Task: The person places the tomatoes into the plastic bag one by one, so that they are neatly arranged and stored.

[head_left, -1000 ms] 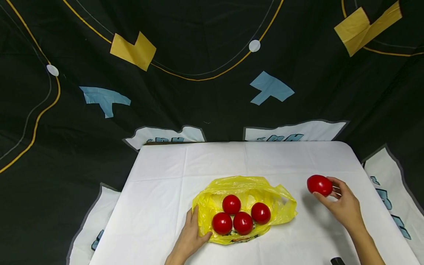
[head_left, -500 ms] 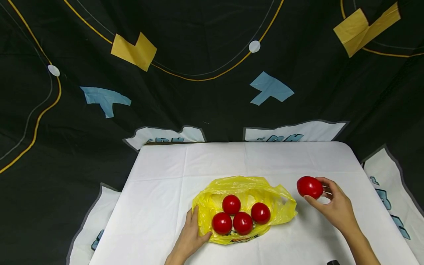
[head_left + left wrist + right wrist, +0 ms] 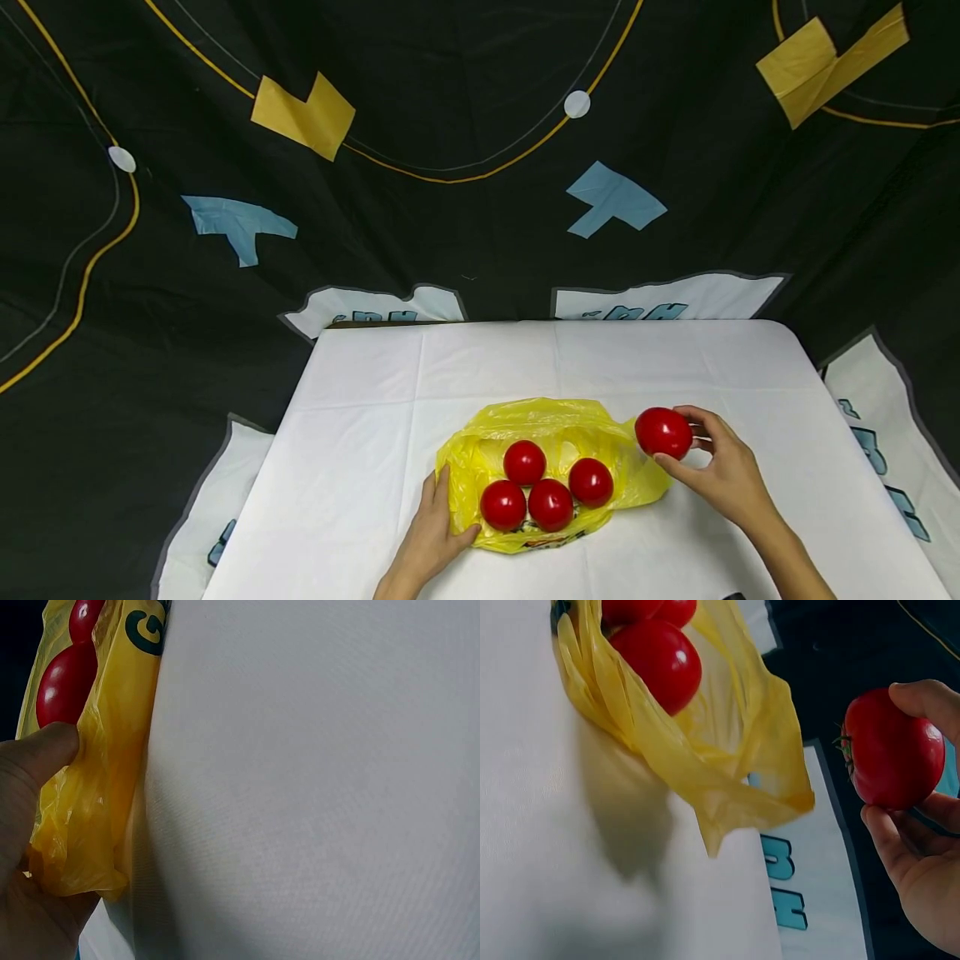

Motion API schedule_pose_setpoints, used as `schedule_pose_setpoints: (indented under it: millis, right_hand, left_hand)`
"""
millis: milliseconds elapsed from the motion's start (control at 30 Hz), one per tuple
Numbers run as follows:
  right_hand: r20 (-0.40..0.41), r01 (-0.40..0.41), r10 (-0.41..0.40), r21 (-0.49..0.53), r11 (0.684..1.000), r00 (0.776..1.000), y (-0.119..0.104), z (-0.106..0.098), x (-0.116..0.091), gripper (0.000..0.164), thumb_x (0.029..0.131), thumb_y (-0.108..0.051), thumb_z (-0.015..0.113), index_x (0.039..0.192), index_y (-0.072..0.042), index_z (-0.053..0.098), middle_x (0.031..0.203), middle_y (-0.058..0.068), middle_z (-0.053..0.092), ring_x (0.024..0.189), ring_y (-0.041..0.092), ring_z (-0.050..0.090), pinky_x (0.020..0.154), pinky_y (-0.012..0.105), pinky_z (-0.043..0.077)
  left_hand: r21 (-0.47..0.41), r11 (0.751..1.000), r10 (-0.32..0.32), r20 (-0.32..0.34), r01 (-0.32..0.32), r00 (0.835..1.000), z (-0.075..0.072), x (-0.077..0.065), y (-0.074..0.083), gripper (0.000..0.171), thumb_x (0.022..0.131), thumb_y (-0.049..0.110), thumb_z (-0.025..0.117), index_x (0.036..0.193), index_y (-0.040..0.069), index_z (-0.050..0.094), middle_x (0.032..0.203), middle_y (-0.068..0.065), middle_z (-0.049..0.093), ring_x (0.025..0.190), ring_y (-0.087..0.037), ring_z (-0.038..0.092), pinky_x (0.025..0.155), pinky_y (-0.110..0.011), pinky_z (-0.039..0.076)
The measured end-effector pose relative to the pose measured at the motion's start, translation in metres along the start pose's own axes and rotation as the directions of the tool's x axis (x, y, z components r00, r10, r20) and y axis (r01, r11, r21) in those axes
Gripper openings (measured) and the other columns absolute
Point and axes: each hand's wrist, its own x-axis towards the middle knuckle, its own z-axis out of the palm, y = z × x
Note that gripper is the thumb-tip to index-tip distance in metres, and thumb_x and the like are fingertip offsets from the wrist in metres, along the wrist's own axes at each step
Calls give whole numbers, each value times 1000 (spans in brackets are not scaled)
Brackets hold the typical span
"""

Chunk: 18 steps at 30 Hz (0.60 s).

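Observation:
A yellow plastic bag [image 3: 551, 414] lies on the white-covered table in the head view, its mouth spread, with several red tomatoes [image 3: 551, 505] inside. My left hand [image 3: 427, 537] holds the bag's left end; in the left wrist view the thumb [image 3: 56, 746] lies over the plastic, and part of the fingers is hidden. Above the bag's right end my right hand [image 3: 716, 467] holds another tomato [image 3: 663, 432] between thumb and fingers. Its green stem end faces the bag in the right wrist view, where the bag's loose edge [image 3: 780, 787] stands beside it.
A white cloth [image 3: 360, 467] with fold lines covers the table. Black fabric [image 3: 465, 250] with yellow and blue shapes hangs behind it. A small dark object [image 3: 733, 597] shows at the bottom edge, near the right forearm.
My right hand has carried its tomato leftward, from the bare cloth to over the bag's right end. The left hand, the bag and the tomatoes inside have stayed put.

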Motion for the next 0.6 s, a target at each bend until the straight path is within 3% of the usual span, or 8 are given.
schedule_pose_setpoints:
  millis: [200,333,600]
  right_hand:
    - [18,25,-25,-2,1000,1000,-5,9,1,71,68,-28,87,126,-9,51,116,5,57,98,19,54,77,8,46]
    - [42,34,-33,-10,999,999,-9,15,1,71,67,-26,87,126,-10,51,116,5,57,98,19,55,77,20,53]
    - [78,81,-82,15,997,994,-15,31,2,70,65,-25,89,124,-10,53,114,2,58,96,19,58,77,32,57]
  left_hand:
    - [-3,1000,-2,3,2,1000,0,0,1,103,76,35,79,147,-7,18,146,-24,23,127,-37,42,102,-43,41]
    - [0,1000,-1,1,1,1000,0,0,1,103,76,35,79,147,-7,18,146,-24,24,127,-37,42,102,-43,41]
    - [0,1000,0,-2,0,1000,-1,0,1,103,76,34,79,147,-6,18,145,-24,24,127,-38,41,102,-43,41]
